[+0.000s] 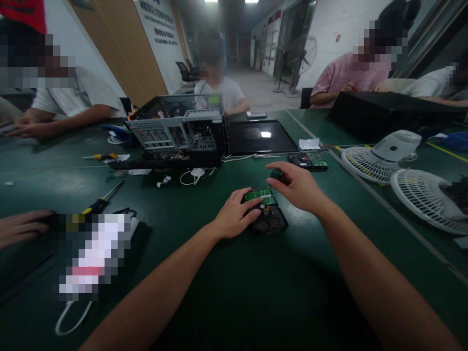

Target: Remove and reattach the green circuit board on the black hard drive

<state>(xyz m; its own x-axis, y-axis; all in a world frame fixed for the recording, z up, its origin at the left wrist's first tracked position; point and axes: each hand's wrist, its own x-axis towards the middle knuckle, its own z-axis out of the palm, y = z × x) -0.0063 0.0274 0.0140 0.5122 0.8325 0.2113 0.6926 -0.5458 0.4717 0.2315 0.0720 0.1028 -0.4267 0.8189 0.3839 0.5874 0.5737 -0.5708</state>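
Observation:
A hard drive (pixel 269 222) lies on the green table in front of me, its green circuit board (pixel 269 199) facing up at the far end. My left hand (pixel 237 213) grips it from the left, with fingers and thumb reaching over its top. Just above its far right corner, my right hand (pixel 292 184) pinches a small dark green piece (pixel 276 173) like a screwdriver handle; the rest of it is hidden or too dark to make out. Behind my right hand sits a second hard drive (pixel 309 161), board side up.
An opened computer case (pixel 175 136) and a flat black panel (pixel 259 137) stand ahead. White fans (pixel 369 163) lie right. At left are screwdrivers (pixel 95 206), a blurred phone-like object (pixel 100 253) and another person's hand (pixel 24 226). Several people sit around the table.

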